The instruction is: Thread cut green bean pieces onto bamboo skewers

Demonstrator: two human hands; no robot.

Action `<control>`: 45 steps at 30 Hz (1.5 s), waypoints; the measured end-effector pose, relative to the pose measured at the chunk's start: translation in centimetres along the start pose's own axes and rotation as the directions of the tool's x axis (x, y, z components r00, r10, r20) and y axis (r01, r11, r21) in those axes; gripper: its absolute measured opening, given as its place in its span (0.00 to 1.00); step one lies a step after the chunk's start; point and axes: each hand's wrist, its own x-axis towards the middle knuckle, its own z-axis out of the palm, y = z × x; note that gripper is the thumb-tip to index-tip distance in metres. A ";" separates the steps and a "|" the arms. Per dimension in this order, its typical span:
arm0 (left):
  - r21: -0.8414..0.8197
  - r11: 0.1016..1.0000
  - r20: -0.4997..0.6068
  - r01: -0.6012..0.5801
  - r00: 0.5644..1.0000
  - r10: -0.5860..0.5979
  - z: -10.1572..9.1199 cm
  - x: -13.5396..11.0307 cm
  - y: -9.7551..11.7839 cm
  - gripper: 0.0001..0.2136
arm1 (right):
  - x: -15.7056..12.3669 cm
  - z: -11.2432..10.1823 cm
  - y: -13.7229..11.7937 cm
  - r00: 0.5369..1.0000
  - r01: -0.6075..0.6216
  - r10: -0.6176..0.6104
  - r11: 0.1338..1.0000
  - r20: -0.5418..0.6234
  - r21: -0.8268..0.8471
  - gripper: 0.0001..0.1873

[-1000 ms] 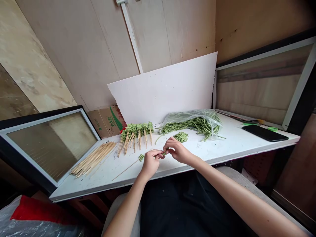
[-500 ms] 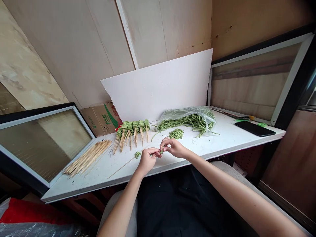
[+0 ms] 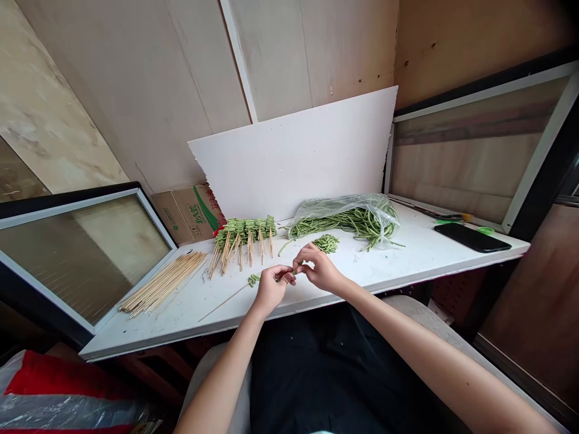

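Observation:
My left hand (image 3: 270, 288) pinches a thin bamboo skewer (image 3: 224, 303) that lies slanting on the white table (image 3: 407, 259), with a small green bean bundle (image 3: 254, 279) threaded on it. My right hand (image 3: 319, 269) grips a short green bean piece (image 3: 296, 270) at the skewer's tip, fingertips touching those of the left. A little heap of cut bean pieces (image 3: 325, 242) lies just beyond my right hand. Finished bean skewers (image 3: 244, 238) lie fanned out behind my left hand.
A pile of bare skewers (image 3: 163, 283) lies at the table's left. A clear bag of long green beans (image 3: 350, 218) sits at the back. A black phone (image 3: 473, 237) lies far right. A white board (image 3: 294, 157), a cardboard box (image 3: 187, 214) and framed glass panels (image 3: 81, 253) stand around the table.
Both hands stay together at the skewer's tip, with small finger movements. The camera has shifted slightly, so the scene sits a little differently in the frame.

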 end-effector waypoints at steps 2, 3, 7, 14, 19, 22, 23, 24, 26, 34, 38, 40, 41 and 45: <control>-0.016 1.000 -0.018 -0.022 1.000 0.022 0.1 -0.1 0.0 0.14 | -0.1 0.4 0.1 0.998 -0.050 0.052 0.997 -0.048 0.052 0.08; -0.020 0.999 -0.034 -0.036 0.999 0.036 0.2 -0.1 0.1 0.14 | -0.2 0.6 0.2 0.994 -0.068 0.073 0.995 -0.078 0.069 0.07; -0.072 0.996 -0.089 -0.059 0.995 0.053 0.5 -0.2 0.6 0.15 | -0.3 1.3 0.4 0.980 -0.106 0.122 0.989 -0.158 0.103 0.09; -0.278 0.960 -0.078 0.023 0.996 -0.047 1.5 -0.5 1.6 0.15 | -0.4 2.0 0.3 0.964 -0.158 0.206 0.952 -0.168 0.261 0.16; -0.315 0.948 -0.053 0.046 0.996 -0.066 1.5 -0.2 1.3 0.14 | -0.5 2.2 0.3 0.955 -0.213 0.270 0.912 -0.121 0.351 0.16; -0.316 0.947 -0.038 0.059 0.996 -0.075 1.2 -0.2 1.2 0.13 | -0.2 1.4 1.2 0.947 -0.232 0.296 0.899 -0.127 0.371 0.18; -0.316 0.947 -0.031 0.063 0.997 -0.076 1.0 -0.2 1.3 0.14 | -0.1 0.7 1.7 0.933 -0.255 0.330 0.887 -0.144 0.386 0.20; -0.313 0.948 -0.021 0.065 0.997 -0.075 0.8 -0.2 1.4 0.15 | 0.0 -0.2 2.4 0.911 -0.283 0.376 0.869 -0.170 0.406 0.21; -0.301 0.951 0.015 0.074 0.997 -0.073 0.3 -0.1 1.5 0.18 | 0.2 -2.7 4.2 0.844 -0.331 0.467 0.840 -0.262 0.430 0.24; -0.266 0.954 0.120 0.138 0.987 -0.109 -0.6 0.4 0.9 0.23 | -1.6 -8.2 10.4 0.797 -0.479 0.458 0.876 -0.394 0.050 0.27; -0.196 0.971 0.098 0.136 0.988 -0.119 -0.2 0.2 0.8 0.22 | -2.7 -5.9 11.1 0.917 -0.398 0.376 0.888 -0.136 -0.232 0.24; -0.167 0.978 0.107 0.125 0.988 -0.108 -0.1 0.1 0.9 0.21 | -3.1 -5.0 11.2 0.932 -0.362 0.349 0.864 -0.102 -0.351 0.20; -0.157 0.980 0.114 0.120 0.988 -0.102 0.0 0.1 1.0 0.20 | -3.3 -4.7 11.2 0.931 -0.360 0.352 0.844 -0.095 -0.397 0.18; -0.146 0.981 0.125 0.128 0.986 -0.110 0.1 0.3 0.8 0.16 | -3.7 -4.5 11.5 0.913 -0.375 0.407 0.796 -0.039 -0.475 0.17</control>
